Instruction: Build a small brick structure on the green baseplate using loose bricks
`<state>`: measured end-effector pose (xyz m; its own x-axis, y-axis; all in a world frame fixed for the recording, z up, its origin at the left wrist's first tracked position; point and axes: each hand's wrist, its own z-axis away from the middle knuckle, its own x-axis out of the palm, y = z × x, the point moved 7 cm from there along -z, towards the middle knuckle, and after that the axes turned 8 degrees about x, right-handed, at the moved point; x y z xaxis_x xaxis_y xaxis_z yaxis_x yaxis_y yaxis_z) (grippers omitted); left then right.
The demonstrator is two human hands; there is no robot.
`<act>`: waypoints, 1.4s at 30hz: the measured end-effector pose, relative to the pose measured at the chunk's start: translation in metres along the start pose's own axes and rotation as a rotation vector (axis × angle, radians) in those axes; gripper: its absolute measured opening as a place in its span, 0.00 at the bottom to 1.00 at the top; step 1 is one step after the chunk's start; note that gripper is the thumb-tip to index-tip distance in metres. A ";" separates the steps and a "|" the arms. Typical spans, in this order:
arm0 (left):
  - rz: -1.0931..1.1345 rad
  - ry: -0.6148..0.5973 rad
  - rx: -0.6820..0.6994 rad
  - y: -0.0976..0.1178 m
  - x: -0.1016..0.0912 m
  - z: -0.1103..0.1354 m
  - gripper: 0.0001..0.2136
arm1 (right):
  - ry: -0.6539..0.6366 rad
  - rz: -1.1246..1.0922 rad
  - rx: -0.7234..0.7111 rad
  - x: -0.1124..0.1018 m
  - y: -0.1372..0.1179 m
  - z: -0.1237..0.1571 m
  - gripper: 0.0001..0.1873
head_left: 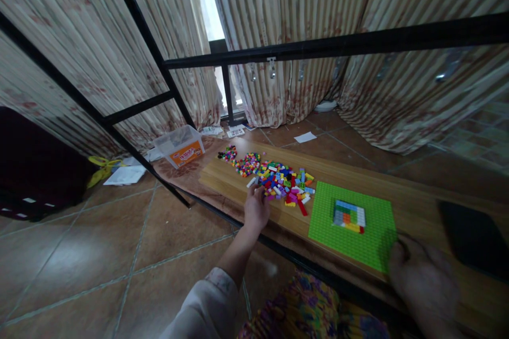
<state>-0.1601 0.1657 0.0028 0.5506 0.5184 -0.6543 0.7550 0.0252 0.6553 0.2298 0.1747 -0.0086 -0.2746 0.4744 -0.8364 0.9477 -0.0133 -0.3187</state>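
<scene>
At the near edge of a pile of mixed toy building bricks, my left hand has its fingers drawn together. A long white brick shows at its fingertips. To the right lies a green studded baseplate. Fixed near its middle is a compact block of bricks in blue, grey, white, green, orange, yellow and red. My right hand is at the plate's right edge, smeared by motion; its fingers cannot be made out clearly.
Smaller bricks lie in heaps farther left on the wooden board. A clear plastic box with an orange label stands beyond. A dark flat object lies at right. Black metal frame bars cross ahead, before striped curtains.
</scene>
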 end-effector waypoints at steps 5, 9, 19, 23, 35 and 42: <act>-0.019 0.034 -0.005 -0.003 -0.004 -0.002 0.10 | 0.023 0.080 -0.006 0.000 -0.001 -0.001 0.20; -0.027 0.039 0.001 -0.003 -0.005 -0.004 0.08 | 0.000 0.073 -0.005 -0.002 -0.004 0.000 0.20; -0.072 0.074 -0.005 0.010 -0.007 -0.009 0.08 | 0.018 0.079 0.006 -0.004 -0.008 0.002 0.21; -0.078 0.028 0.102 0.047 0.007 -0.018 0.09 | 0.018 0.087 0.011 -0.001 -0.007 0.002 0.21; -0.292 -0.311 0.312 0.112 0.100 -0.068 0.08 | 0.013 0.067 0.062 -0.002 -0.011 0.000 0.17; -0.293 -0.289 0.350 0.114 0.093 -0.071 0.09 | 0.001 0.051 0.136 -0.006 -0.015 -0.001 0.16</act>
<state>-0.0480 0.2776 0.0433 0.3372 0.2750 -0.9004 0.9381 -0.1785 0.2968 0.2171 0.1731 0.0014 -0.2266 0.4707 -0.8527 0.9296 -0.1568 -0.3336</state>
